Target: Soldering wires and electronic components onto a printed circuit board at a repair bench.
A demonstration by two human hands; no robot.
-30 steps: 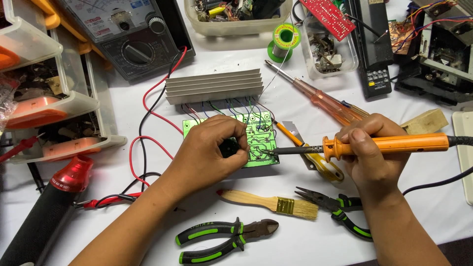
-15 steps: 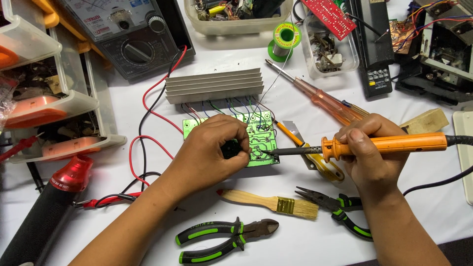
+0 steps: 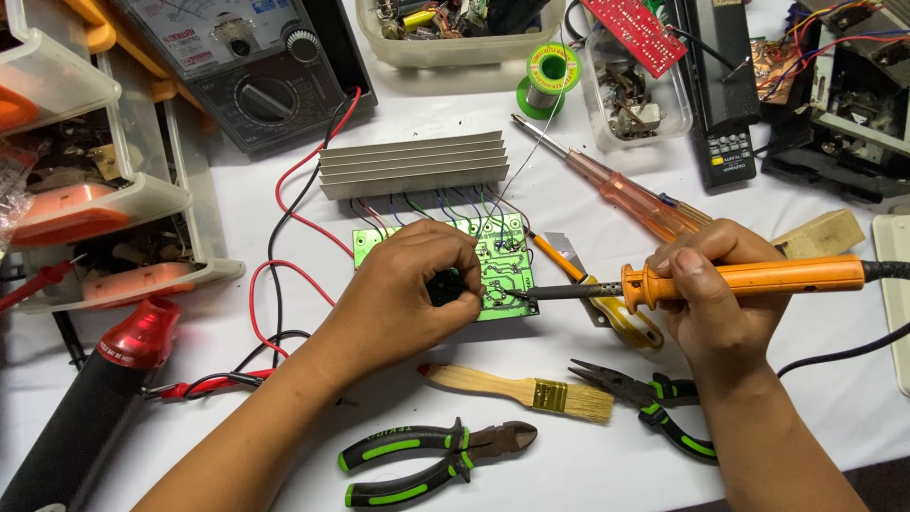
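Soldering iron [image 3: 730, 281] lying almost level across the centre right of the frame, long axis running left to right, dark metal tip pointing left and meeting the right edge of the green circuit board [image 3: 498, 270]. Orange handle smooth and round with a flared collar, black cord trailing off the right edge.

Right hand [image 3: 716, 303] gripping the orange handle, fingers [image 3: 687, 261] wrapped shut around it just behind the collar.

Left hand [image 3: 412, 294] resting over the middle of the board, fingers curled together and pinching a small black part [image 3: 444, 284], mostly hidden.

Board sitting flat at the centre of the white counter [image 3: 569, 190], thin coloured wires rising from its top edge to a ribbed, silvery aluminium heat sink [image 3: 412, 164] just above.

Lying nearby: a clear amber screwdriver [image 3: 616, 190] slanting toward the upper left, a pale wooden brush [image 3: 521, 389] with a brass band below the board, green-and-black cutters [image 3: 436, 460] at the bottom centre, matching pliers [image 3: 654, 403] under the right wrist.

Sitting along the top: a black dial meter [image 3: 256, 81] at upper left with red leads [image 3: 284, 218] looping down, a green spool of solder wire [image 3: 548, 78] at upper centre.
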